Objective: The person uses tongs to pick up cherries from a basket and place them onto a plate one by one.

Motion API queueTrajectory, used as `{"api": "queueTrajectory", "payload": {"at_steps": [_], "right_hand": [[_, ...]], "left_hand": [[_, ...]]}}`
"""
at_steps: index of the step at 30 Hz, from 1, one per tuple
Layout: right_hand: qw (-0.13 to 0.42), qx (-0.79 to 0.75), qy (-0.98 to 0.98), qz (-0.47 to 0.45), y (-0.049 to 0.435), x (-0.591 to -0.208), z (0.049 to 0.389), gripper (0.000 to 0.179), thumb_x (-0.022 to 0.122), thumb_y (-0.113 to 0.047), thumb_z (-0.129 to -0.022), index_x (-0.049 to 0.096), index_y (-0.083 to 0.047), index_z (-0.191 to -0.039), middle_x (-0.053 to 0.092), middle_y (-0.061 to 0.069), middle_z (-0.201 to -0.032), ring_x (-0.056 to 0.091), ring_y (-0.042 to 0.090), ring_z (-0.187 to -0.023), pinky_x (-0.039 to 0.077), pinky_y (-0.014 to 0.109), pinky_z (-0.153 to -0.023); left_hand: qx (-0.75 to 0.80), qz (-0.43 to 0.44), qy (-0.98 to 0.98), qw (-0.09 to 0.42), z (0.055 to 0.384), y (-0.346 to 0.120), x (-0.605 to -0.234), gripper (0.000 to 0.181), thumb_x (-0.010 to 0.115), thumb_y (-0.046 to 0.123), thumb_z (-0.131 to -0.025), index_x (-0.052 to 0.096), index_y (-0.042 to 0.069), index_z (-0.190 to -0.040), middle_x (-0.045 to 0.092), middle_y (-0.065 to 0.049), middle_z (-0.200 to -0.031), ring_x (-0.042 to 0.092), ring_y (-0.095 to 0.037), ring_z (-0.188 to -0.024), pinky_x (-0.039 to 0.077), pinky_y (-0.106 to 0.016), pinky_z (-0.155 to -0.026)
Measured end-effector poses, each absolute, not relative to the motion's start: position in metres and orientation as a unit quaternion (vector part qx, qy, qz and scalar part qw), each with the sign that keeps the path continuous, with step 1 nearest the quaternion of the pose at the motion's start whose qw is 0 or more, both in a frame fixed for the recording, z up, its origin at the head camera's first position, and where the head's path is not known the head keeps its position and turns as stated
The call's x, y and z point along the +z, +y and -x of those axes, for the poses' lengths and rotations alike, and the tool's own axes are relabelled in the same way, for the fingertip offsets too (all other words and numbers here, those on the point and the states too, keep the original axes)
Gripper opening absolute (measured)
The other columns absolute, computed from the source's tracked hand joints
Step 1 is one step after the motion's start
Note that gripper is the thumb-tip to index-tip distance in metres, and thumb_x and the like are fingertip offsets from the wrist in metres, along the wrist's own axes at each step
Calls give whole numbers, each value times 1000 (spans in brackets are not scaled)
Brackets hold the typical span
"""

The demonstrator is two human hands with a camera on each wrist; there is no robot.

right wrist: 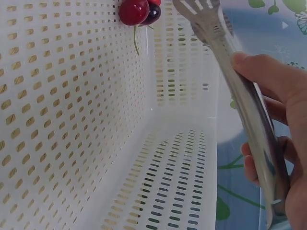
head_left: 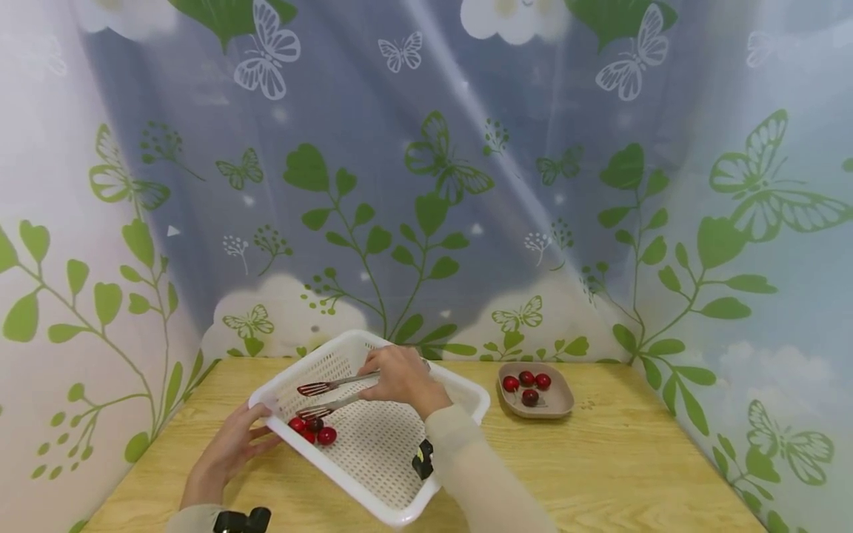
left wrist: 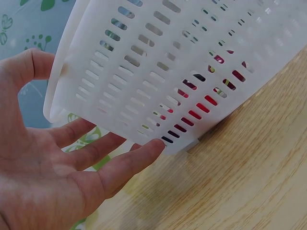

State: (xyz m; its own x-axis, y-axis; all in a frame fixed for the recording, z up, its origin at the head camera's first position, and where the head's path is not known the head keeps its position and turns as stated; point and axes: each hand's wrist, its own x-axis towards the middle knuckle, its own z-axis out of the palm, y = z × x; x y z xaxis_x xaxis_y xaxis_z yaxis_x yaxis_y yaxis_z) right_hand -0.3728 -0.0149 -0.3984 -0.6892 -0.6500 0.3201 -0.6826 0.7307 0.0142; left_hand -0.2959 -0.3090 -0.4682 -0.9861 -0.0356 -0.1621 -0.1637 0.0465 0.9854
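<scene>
My left hand grips the corner of a white plastic basket, its thumb at the rim and its fingers under the slotted side. That side is lifted off the table in the left wrist view. Several dark red cherries lie together inside, near the left hand; in the right wrist view one stem shows. Over the basket, my right hand holds metal tongs with slotted, fork-like ends. The tong ends are parted, just above the cherries, with nothing between them.
Several more cherries sit in a small beige square dish to the right of the basket. Everything stands on a wood-grain table. A patterned curtain hangs behind the table and along both sides.
</scene>
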Motion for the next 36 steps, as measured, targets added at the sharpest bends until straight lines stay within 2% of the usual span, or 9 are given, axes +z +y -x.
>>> {"api": "queueTrajectory", "payload": {"at_steps": [6,10,17,23,31,36], "right_hand": [[147,62,-919,-360,-14,-401,373,31,84,-49,-80,82,-35,-107,75,-14,-117,72,10,-102,61,32,-79],[147,61,-917,-366,-13,-404,373,29,85,-48,-79,82,-33,-105,76,-14,-114,72,10,-101,61,31,-81],[140,40,-921,-362,-16,-409,374,30,84,-50,-80,82,-36,-106,74,-15,-122,71,9,-107,60,30,-88],[133,28,-922,-361,-16,-411,374,28,84,-51,-80,81,-38,-105,74,-17,-121,70,7,-106,60,28,-86],[137,4,-916,-376,-18,-412,374,26,84,-48,-81,82,-38,-104,74,-19,-103,70,5,-93,58,25,-75],[138,-2,-914,-380,-19,-413,375,25,84,-47,-81,82,-38,-105,73,-20,-99,69,4,-89,58,25,-72]], "left_hand": [[686,70,723,45,300,-311,-472,60,43,22,-105,25,1,-158,34,-28,-154,52,-34,-124,60,-41,-99],[685,71,724,47,300,-311,-472,60,43,23,-105,25,2,-158,34,-29,-154,53,-34,-124,60,-41,-98],[689,71,719,53,299,-312,-472,59,44,23,-104,27,2,-157,36,-27,-153,56,-29,-119,59,-37,-96],[687,67,721,53,299,-311,-470,60,44,24,-105,26,2,-157,37,-27,-152,56,-29,-120,59,-39,-97],[686,65,722,52,299,-311,-471,59,44,23,-105,27,2,-157,40,-26,-150,55,-31,-121,60,-41,-98],[685,64,724,52,300,-312,-471,60,43,23,-105,26,3,-158,38,-26,-151,55,-31,-120,60,-41,-98]]}}
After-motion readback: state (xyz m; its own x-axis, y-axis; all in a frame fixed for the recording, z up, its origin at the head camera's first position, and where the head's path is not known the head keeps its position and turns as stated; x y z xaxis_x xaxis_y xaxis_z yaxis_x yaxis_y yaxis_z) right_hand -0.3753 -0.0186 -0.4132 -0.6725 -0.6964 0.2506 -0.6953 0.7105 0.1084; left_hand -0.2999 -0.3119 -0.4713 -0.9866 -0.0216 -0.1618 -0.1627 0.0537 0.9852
